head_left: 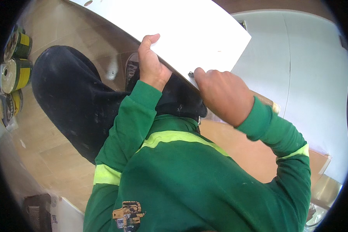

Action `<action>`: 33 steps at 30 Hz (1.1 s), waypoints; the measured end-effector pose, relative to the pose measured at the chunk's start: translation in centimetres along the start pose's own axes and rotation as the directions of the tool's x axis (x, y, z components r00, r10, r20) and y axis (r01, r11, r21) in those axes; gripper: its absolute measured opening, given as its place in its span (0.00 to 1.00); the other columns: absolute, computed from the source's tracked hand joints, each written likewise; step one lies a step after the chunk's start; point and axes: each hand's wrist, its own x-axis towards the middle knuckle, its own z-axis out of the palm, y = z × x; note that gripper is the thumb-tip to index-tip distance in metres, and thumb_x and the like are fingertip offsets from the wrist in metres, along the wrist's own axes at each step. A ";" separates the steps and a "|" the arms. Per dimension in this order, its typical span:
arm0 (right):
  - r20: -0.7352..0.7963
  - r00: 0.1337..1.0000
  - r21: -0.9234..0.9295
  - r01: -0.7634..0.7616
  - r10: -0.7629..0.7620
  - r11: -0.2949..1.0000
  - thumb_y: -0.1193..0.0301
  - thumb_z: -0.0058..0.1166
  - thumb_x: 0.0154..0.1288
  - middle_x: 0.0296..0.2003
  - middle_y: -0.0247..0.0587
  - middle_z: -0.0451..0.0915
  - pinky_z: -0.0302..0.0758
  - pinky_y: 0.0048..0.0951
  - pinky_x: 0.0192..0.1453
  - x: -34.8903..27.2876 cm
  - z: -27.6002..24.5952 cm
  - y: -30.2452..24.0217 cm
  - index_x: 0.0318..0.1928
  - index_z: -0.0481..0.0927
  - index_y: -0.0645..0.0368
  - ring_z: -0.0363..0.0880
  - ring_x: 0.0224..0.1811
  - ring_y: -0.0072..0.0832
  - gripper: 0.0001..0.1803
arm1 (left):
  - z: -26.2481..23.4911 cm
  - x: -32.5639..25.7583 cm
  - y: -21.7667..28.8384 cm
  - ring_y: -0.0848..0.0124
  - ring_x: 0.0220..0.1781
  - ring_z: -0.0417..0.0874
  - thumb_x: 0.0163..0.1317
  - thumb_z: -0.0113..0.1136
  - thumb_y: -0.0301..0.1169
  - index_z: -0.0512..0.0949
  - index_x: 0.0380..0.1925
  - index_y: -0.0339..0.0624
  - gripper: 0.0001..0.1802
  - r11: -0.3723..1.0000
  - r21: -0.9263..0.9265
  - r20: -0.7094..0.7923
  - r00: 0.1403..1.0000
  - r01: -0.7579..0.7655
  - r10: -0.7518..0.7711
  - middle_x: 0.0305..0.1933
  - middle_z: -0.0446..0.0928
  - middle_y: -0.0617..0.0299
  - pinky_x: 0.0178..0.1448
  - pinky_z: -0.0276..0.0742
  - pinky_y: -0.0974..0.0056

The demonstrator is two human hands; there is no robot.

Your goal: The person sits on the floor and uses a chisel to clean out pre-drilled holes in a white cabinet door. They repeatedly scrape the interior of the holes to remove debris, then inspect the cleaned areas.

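Head view: white panel fills the upper middle of the frame, tilted, long near edge running from the upper left down to the centre. Left hand is on that edge: thumb laid up over the face, remaining fingers tucked underneath and hidden. Reads as an edge clamp, likely to steady the panel against the other hand's push. Right hand sits at the panel's lower end, centre of frame, fingers curled into a fist; thumb side looks to be pinching a small metal piece by the near edge. Can't tell if a tool is hidden in the fist. Panel overlaps the dark trousers; can't confirm the legs carry any weight.

Edges/room: panel's right-hand corner overlaps the pale grey surface at right; contact unclear. Right wrist is tight, with a brown tube close behind it and brown board below. Left hand has more slack, along the edge toward upper left over plank floor. Green-and-yellow reels at far left, well apart from both hands.
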 end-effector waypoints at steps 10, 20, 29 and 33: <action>-0.104 0.943 0.052 0.323 -0.316 0.945 0.80 0.55 0.72 0.39 0.57 0.89 0.84 0.51 0.49 2.1 0.0 7.1 0.48 0.81 0.62 0.89 0.43 0.57 0.07 | 0.5 1.7 -0.8 0.49 0.71 0.79 0.71 0.55 0.35 0.68 0.67 0.24 0.30 0.998 0.032 0.091 0.995 -0.051 0.047 0.66 0.75 0.40 0.79 0.73 0.43; -0.119 0.900 -0.217 0.389 -0.420 0.895 0.82 0.59 0.66 0.41 0.44 0.88 0.85 0.50 0.49 2.9 0.9 6.1 0.54 0.81 0.56 0.91 0.41 0.49 0.17 | 0.4 1.0 0.3 0.51 0.68 0.79 0.69 0.55 0.35 0.71 0.62 0.28 0.26 0.997 0.073 0.079 0.997 -0.019 0.014 0.64 0.76 0.43 0.75 0.76 0.46; -0.133 0.947 -0.234 0.256 -0.291 0.938 0.77 0.58 0.68 0.35 0.45 0.85 0.86 0.47 0.40 1.0 -0.4 2.4 0.51 0.79 0.57 0.89 0.35 0.49 0.12 | 1.4 0.7 0.7 0.52 0.64 0.82 0.69 0.55 0.35 0.74 0.59 0.28 0.24 0.999 -0.027 0.040 0.999 -0.032 0.033 0.58 0.79 0.46 0.72 0.78 0.47; -0.110 0.915 -0.164 0.368 -0.388 0.915 0.80 0.58 0.66 0.39 0.46 0.88 0.86 0.49 0.44 3.1 -1.4 5.2 0.53 0.81 0.57 0.90 0.39 0.50 0.15 | 2.0 0.6 1.2 0.49 0.68 0.80 0.70 0.55 0.35 0.71 0.65 0.27 0.28 0.999 0.018 0.045 0.998 -0.039 0.038 0.64 0.77 0.42 0.76 0.75 0.44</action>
